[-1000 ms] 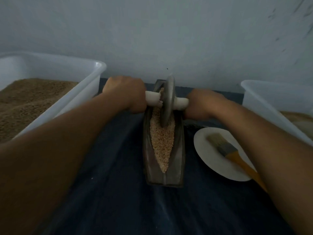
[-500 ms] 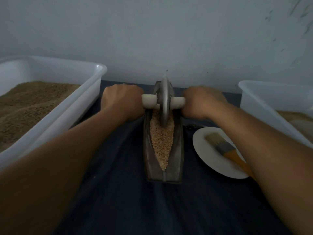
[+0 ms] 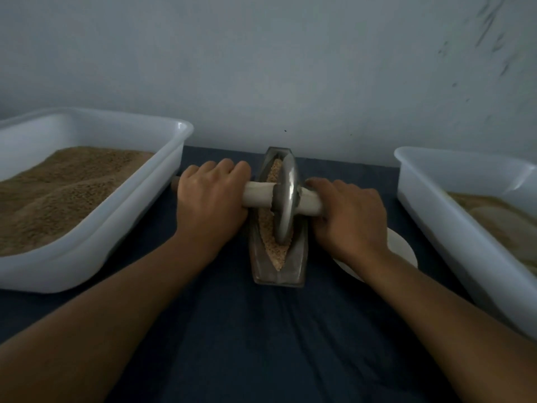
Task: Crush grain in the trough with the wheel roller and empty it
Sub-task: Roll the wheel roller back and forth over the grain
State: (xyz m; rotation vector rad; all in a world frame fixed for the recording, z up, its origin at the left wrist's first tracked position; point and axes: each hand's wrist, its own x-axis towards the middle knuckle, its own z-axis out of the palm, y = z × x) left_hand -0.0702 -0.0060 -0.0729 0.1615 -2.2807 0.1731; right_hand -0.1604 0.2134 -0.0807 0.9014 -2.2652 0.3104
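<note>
A narrow metal trough (image 3: 297, 258) lies lengthwise on the dark cloth, filled with pale tan grain (image 3: 268, 234). The metal wheel roller (image 3: 285, 199) stands upright in the trough, around its middle, on the grain. A pale wooden axle runs through the wheel to both sides. My left hand (image 3: 210, 205) is closed around the left handle. My right hand (image 3: 348, 218) grips the right handle. Both arms reach forward from the bottom of the view.
A white tub (image 3: 96, 228) of brown grain stands at the left. Another white tub (image 3: 453, 222) with paler contents stands at the right. A white plate (image 3: 402, 248) lies partly under my right wrist. A pale wall rises just behind the trough.
The wheel has rolled from the trough's far end toward me, to about the middle. Both hands came back with it. My right wrist now hides the brush on the plate.
</note>
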